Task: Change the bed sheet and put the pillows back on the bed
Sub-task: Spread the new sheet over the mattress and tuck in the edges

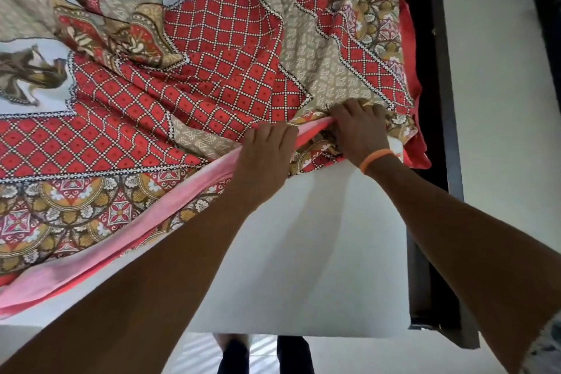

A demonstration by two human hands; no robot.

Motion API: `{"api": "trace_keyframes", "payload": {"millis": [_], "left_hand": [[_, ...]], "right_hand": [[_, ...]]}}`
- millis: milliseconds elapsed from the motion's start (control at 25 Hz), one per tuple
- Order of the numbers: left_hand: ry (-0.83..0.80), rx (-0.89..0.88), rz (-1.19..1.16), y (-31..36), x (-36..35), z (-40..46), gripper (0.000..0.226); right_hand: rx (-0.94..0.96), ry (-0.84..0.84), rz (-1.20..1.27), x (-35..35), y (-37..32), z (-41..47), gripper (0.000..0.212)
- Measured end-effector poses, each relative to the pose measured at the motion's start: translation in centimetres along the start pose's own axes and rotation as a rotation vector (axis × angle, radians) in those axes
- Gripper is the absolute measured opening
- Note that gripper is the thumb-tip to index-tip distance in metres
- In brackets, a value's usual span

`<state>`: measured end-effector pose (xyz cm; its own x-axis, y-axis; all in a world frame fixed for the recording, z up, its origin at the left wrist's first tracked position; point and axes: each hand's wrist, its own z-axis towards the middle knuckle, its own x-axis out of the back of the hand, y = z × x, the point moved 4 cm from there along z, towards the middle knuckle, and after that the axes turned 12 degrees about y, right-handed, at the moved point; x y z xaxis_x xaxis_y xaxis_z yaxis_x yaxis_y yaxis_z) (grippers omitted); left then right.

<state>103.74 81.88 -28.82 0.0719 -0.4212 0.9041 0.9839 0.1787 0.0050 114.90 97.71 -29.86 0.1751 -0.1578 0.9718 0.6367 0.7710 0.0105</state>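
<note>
While both arms reach forward from the near edge, head view shows the patterned bed sheet [212,70] lying rumpled across the far and left part of the white mattress [303,252], red lattice blocks, beige panels and floral border all bunched in folds. Its pink underside edge [170,209] runs diagonally from near left up toward the hands. Near right part of the mattress is bare white.

Left hand [267,155] lies on the pink edge, fingers curled down into the fabric, gripping the fold. Right hand [361,127] just beside it, to the right, fingers dug into the bunched sheet and closed round a gather of cloth; orange wristband [376,159] on that wrist.

Dark bed frame [440,100] runs along the right side of the mattress, sheet corner spilling over toward it. Light floor [501,100] beyond it. Person's dark-clad legs [294,355] visible at the near edge below the mattress.
</note>
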Motion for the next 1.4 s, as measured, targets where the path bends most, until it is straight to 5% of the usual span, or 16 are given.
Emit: {"api": "trace_keyframes", "payload": {"millis": [160, 280, 440, 600, 680, 880, 1080, 1240, 1320, 1400], "left_hand": [[-0.138, 0.074, -0.088, 3.0, -1.2, 2.2, 0.036], [-0.199, 0.105, -0.265, 6.8, -0.5, 1.8, 0.017], [-0.227, -0.001, -0.446, 14.0, 2.6, -3.3, 0.019], [-0.304, -0.078, -0.534, 18.3, 5.4, -9.8, 0.011], [-0.326, -0.11, -0.504, 19.4, 6.3, -12.0, 0.01], [-0.756, -0.11, -0.287, 20.1, 6.6, -16.2, 0.046], [-0.961, -0.06, -0.327, 22.2, 7.9, -20.3, 0.039], [-1.09, 0.379, -0.788, 22.6, 9.0, -24.2, 0.018], [-0.942, 0.759, -0.91, 21.3, 9.6, -25.2, 0.009], [-0.61, 1.37, -0.86, 17.6, 10.4, -26.2, 0.006]], "right_hand": [[-0.089, 0.132, 0.258, 2.3, 0.6, -2.5, 0.017], [-0.051, 0.228, 0.113, 4.5, 1.3, -8.1, 0.009], [0.057, 0.016, 0.074, 5.7, 4.2, -17.1, 0.045], [0.08, -0.141, -0.016, 6.2, 5.6, -23.5, 0.017], [-0.021, -0.267, -0.025, 6.3, 5.2, -26.7, 0.022], [-0.192, -0.396, -0.006, 8.4, 5.2, -33.3, 0.014], [-0.292, -0.558, -0.062, 8.4, 3.2, -40.0, 0.032], [-0.546, -0.747, -0.052, 7.7, 3.2, -42.4, 0.04], [-0.564, -0.867, -0.041, 7.2, 2.8, -42.4, 0.043], [-0.532, -0.942, -0.006, 6.9, 1.5, -40.6, 0.043]]}}
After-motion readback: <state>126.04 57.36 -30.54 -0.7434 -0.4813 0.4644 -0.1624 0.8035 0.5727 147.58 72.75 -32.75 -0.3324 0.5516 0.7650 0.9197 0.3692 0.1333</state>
